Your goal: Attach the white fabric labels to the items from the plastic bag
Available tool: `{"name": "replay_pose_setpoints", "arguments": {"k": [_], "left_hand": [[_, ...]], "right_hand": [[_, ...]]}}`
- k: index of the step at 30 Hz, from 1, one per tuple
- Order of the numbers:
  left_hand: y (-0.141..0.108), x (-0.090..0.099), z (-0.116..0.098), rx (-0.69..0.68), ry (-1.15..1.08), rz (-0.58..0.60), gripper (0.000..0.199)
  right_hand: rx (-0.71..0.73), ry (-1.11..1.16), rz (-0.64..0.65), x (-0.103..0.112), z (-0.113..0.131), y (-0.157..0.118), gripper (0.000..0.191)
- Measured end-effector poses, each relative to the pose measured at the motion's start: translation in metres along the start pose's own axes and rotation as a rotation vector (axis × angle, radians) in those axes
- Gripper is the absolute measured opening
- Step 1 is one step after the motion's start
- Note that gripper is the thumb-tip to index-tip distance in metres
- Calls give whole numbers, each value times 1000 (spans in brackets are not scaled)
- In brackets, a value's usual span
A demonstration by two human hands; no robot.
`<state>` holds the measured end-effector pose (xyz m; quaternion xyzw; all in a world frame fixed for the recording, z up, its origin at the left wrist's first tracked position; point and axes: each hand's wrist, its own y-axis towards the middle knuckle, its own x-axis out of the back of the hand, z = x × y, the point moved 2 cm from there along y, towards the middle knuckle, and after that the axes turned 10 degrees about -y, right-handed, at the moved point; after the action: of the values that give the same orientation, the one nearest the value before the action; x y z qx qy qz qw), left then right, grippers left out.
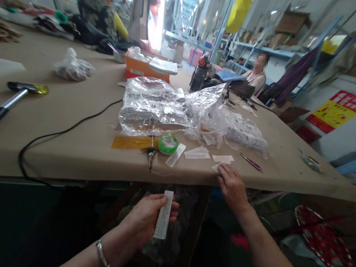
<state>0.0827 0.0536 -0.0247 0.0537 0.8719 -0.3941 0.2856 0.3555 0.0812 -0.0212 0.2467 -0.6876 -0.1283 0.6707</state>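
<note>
My left hand is below the table's front edge and holds a narrow white label strip upright between thumb and fingers. My right hand rests on the table's front edge, its fingertips touching a small white label. More white labels lie just beyond it on the brown table. A green tape roll and a soldering iron with a black cable lie near the edge, left of my right hand.
Crumpled clear plastic bags cover the table's middle. A hammer lies at the left, a red pen at the right, an orange box and dark bottle farther back. Two people sit at the far side.
</note>
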Motion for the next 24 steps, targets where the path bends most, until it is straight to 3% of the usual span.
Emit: {"name": "replay_pose_setpoints", "arguments": {"k": [4, 8, 10, 12, 15, 19, 24], "left_hand": [[0, -1, 0, 0, -9, 31, 9], [-3, -6, 1, 3, -8, 62, 13], [-4, -8, 2, 1, -44, 96, 13], [-3, -9, 2, -16, -119, 167, 11], [0, -7, 3, -55, -237, 248, 7], [6, 2, 4, -112, -295, 234, 7], [9, 6, 3, -131, -322, 233, 8]], "right_hand": [[-87, 306, -187, 9, -2, -3, 22], [-146, 526, -266, 25, 44, -5, 15], [-29, 670, -236, 33, 82, -9, 16], [189, 729, -186, 37, 119, -15, 19], [395, 693, -153, 32, 150, -25, 20], [468, 640, -116, 24, 156, -29, 19], [515, 582, -102, 28, 156, -28, 17]]}}
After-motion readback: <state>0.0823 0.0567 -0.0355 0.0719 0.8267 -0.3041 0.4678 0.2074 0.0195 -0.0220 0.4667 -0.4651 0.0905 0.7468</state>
